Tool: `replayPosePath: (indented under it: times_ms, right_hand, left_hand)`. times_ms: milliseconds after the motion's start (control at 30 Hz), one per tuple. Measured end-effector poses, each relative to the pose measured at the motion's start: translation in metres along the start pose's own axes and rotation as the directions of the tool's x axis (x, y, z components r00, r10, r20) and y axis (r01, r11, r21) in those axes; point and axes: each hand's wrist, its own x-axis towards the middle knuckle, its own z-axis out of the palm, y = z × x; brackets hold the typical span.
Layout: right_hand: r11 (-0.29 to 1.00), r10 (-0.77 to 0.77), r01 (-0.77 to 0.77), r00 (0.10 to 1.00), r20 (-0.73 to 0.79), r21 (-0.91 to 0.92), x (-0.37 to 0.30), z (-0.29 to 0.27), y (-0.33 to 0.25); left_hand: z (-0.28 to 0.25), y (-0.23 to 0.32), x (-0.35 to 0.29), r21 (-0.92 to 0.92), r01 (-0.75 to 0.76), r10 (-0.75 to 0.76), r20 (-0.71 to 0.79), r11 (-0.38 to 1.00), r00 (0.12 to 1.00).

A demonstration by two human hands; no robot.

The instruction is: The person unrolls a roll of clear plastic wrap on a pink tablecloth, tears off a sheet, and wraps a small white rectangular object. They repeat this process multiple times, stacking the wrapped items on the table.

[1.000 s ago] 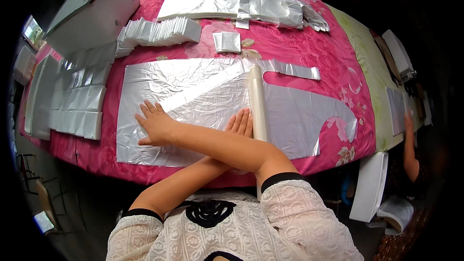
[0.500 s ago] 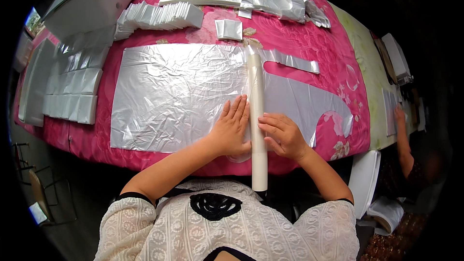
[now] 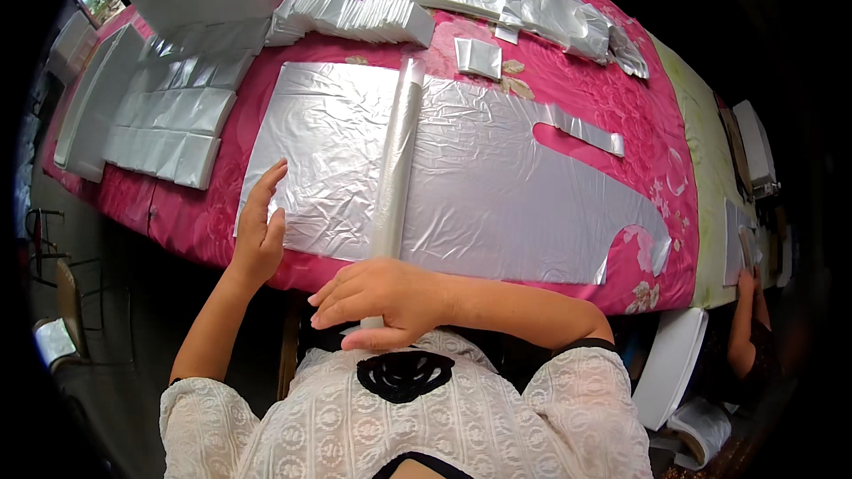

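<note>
1. Lying across a silver plastic sheet [image 3: 506,186], a pale roller [image 3: 397,160] is set with its near end towards the person's body; sheet is seen on both sides of it, the curved cut-outs being to its right.
2. The right hand [image 3: 386,293] is held over the roller's near end, fingers bent and slightly spread, thumb apart; whether they are closed on it cannot be told.
3. The left hand [image 3: 259,231] is held left of the roller, by the sheet's edge, its fingers close together and the thumb apart, nothing being gripped.
4. Beyond the roller's far end, a row of folded packets [image 3: 351,18] is ranged leftward, and a small packet pile [image 3: 478,58] is placed to the right.
5. Well left of the roller, flat packet stacks [image 3: 173,120] are laid on pink cloth [image 3: 641,115].
</note>
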Motion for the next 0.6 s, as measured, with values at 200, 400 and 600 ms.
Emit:
replayPosePath:
  times_ms: [200, 400, 600]
  right_hand:
    - [0.799, 0.117, -0.209, 0.974, -0.196, -0.564, 0.038, -0.052, 0.075]
    - [0.655, 0.175, -0.157, 0.983, -0.053, -0.739, 0.102, -0.007, 0.139]
    - [0.668, 0.155, -0.495, 0.823, -0.547, -0.556, 0.121, 0.035, 0.152]
  left_hand:
    - [-0.031, -0.007, -0.063, 0.046, 0.149, -0.144, -0.090, 0.988, 0.985]
    - [-0.020, 0.010, -0.081, 0.266, 0.364, -0.349, -0.106, 0.892, 0.931]
    - [-0.027, 0.004, -0.079, 0.207, 0.512, -0.518, -0.026, 0.834, 0.855]
